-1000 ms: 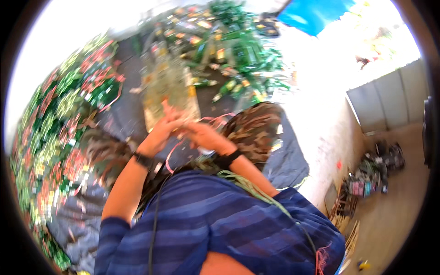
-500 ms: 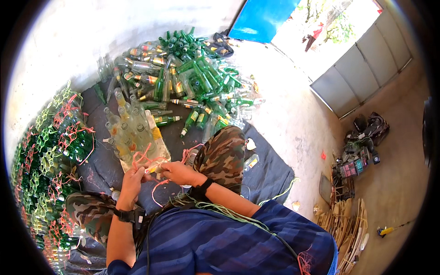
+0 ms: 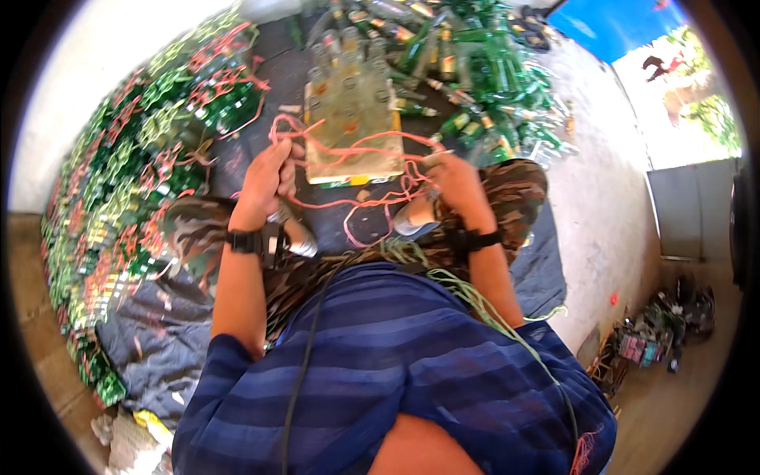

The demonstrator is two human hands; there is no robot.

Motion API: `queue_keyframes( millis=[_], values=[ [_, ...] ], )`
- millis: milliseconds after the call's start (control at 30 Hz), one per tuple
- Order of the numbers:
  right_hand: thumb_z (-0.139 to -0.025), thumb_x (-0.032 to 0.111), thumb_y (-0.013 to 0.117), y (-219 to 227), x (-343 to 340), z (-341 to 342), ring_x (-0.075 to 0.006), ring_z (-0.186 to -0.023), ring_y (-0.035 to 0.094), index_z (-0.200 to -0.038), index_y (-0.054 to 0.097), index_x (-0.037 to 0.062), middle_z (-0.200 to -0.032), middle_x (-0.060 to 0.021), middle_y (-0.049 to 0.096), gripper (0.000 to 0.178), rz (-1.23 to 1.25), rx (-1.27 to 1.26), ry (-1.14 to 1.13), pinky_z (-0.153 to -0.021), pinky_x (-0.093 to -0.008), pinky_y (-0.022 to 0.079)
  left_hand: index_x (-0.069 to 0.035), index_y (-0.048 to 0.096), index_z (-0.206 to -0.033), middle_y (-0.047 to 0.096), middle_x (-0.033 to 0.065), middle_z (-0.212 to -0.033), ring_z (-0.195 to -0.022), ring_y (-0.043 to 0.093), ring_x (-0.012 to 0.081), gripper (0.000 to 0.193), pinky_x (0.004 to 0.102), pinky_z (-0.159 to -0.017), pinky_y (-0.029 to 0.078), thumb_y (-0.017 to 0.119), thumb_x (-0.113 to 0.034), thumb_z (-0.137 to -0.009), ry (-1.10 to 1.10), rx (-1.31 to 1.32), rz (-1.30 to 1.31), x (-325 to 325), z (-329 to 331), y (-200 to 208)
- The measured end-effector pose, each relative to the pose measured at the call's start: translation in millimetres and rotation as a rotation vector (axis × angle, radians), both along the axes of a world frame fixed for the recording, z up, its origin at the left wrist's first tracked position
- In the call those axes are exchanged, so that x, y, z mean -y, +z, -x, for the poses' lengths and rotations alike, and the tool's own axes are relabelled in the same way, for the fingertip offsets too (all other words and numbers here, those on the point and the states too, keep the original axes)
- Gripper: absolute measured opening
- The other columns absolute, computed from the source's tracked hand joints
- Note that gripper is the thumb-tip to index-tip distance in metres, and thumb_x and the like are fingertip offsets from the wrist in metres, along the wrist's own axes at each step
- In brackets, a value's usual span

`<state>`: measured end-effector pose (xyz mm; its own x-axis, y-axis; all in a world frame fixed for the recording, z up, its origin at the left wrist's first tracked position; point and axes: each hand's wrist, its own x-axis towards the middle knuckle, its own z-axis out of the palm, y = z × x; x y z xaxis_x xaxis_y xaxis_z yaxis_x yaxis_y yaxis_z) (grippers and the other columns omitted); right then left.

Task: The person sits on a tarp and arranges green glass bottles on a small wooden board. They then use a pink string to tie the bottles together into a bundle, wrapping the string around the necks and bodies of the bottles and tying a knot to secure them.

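A pink plastic string [image 3: 360, 150] is stretched in loose loops between my hands. My left hand [image 3: 271, 176] is closed on its left end, and my right hand [image 3: 457, 184] pinches it on the other side. Just beyond the string, several clear glass bottles [image 3: 344, 99] stand upright and close together on a flat pale board [image 3: 356, 167]. Slack pink loops hang below my hands, over the dark ground sheet between my feet. Green strings [image 3: 475, 297] lie across my lap.
Loose green and clear bottles [image 3: 495, 71] are heaped beyond the board to the right. On the left rises a stack of green bottles [image 3: 150, 150] tied with pink and green string. A dark sheet [image 3: 150, 348] covers the ground. A blue door panel [image 3: 609, 28] is at the far right.
My hands have moved apart, drawing the pink string out wide between them; before, they were close together. My view has turned, so the standing bottles now lie straight ahead.
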<state>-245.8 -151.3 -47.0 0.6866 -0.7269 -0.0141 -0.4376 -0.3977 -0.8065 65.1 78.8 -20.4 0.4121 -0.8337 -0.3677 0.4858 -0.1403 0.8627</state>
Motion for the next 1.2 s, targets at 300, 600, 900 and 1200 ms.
queue_keyframes(
  millis=[300, 600, 900, 1200],
  values=[
    [-0.097, 0.011, 0.055, 82.4, 25.6, 16.8, -0.0049, -0.056, 0.051, -0.111, 0.072, 0.0049, -0.088, -0.0017, 0.072, 0.023, -0.278, 0.015, -0.028, -0.053, -0.0215, 0.042, -0.009, 0.061, -0.107, 0.042, -0.0057, -0.061, -0.042, 0.033, 0.0056, 0.027, 0.0229, -0.041, 0.025, 0.049, -0.033, -0.108, 0.173, -0.121, 0.222, -24.1, -46.8, 19.9],
    [-0.096, 0.005, 0.059, 119.8, 40.1, 59.9, -0.0007, -0.050, 0.040, -0.108, 0.069, 0.0009, -0.094, -0.0100, 0.073, 0.016, -0.562, 0.268, -0.002, -0.046, -0.0174, 0.030, -0.004, 0.065, -0.111, 0.040, -0.0077, -0.066, -0.048, 0.031, 0.0035, 0.018, 0.0220, -0.043, 0.023, 0.055, -0.007, -0.096, 0.226, -0.074, 0.229, -33.7, -57.3, 20.8],
    [-0.099, 0.004, 0.057, 109.3, 66.8, 114.3, -0.0021, -0.048, 0.036, -0.119, 0.061, 0.0011, -0.086, -0.0056, 0.065, 0.020, -0.605, 0.721, -0.149, -0.044, -0.0174, 0.026, -0.003, 0.066, -0.106, 0.037, -0.0099, -0.062, -0.046, 0.028, 0.0027, 0.019, 0.0220, -0.042, 0.022, 0.052, -0.007, -0.095, 0.414, 0.119, 0.105, -32.0, -58.3, 20.9],
    [-0.098, 0.006, 0.060, 93.9, 133.2, 142.4, -0.0045, -0.057, 0.045, -0.105, 0.063, 0.0020, -0.083, -0.0014, 0.063, 0.008, -0.181, 0.779, -0.720, -0.049, -0.0191, 0.035, -0.006, 0.057, -0.111, 0.026, -0.0061, -0.059, -0.046, 0.025, 0.0077, 0.019, 0.0257, -0.045, 0.023, 0.048, -0.004, -0.094, 0.354, -0.114, 0.405, -32.9, -54.7, 30.6]
  ],
)
